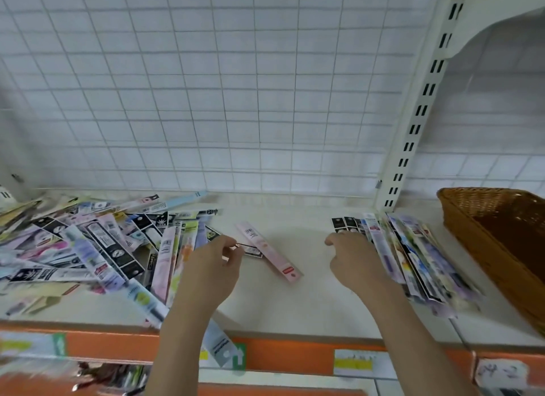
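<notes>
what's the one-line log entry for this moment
left hand: pinches black-edged pack crossing pink pack | right hand: at neat row, grip hidden | loose pile left | wicker basket right

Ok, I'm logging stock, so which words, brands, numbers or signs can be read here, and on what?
No word or number can be read.
Long pink packet: barcode and red tag, blurred.
Black-edged packet pinched by the left hand: print too small.
Green tag on the orange shelf edge: white up arrow, no words.
Yellow-and-white shelf label: blurred.
Heaped colourful packets: blurred.
</notes>
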Motion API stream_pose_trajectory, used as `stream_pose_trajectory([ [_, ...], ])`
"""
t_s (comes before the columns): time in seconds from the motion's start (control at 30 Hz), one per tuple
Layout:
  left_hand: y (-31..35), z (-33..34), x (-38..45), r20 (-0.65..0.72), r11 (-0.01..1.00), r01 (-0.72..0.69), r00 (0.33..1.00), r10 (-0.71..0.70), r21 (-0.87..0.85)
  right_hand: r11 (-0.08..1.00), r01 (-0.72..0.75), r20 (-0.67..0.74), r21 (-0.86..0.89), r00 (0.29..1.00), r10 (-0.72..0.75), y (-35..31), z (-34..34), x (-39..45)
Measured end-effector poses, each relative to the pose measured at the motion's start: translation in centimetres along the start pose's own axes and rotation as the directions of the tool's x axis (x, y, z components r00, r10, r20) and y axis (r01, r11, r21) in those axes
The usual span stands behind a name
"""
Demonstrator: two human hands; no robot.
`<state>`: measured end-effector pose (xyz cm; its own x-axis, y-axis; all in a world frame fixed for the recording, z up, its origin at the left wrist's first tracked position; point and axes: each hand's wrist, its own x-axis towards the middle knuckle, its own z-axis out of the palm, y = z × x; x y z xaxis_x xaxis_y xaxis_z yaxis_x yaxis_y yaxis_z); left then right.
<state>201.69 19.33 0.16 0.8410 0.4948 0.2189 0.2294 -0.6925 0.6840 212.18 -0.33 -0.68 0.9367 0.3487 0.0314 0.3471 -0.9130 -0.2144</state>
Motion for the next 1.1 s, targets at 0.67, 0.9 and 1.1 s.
stream_pose_trajectory([
  [0.67, -5.5, -6.3, -1.5, -0.122, 0.998, 0.035, 0.992, -0.028, 0.051, 0.995, 0.056, 0.182, 0.081, 0.981, -0.070, -8.5, 1.5, 2.7],
  [0.9, -5.5, -6.1, -0.4, -0.097, 1.000, 0.018, 0.995, -0.016, 0.016, 0.991, -0.041, -0.011, 0.124, 0.999, 0.043, -8.1, 0.2, 2.2],
  [1.1, -6.5, -6.7, 0.2, -0.111, 0.999, 0.042, 0.993, -0.041, 0.009, 0.964, 0.014, -0.072, 0.267, 0.997, 0.005, -9.1, 0.2, 2.0],
])
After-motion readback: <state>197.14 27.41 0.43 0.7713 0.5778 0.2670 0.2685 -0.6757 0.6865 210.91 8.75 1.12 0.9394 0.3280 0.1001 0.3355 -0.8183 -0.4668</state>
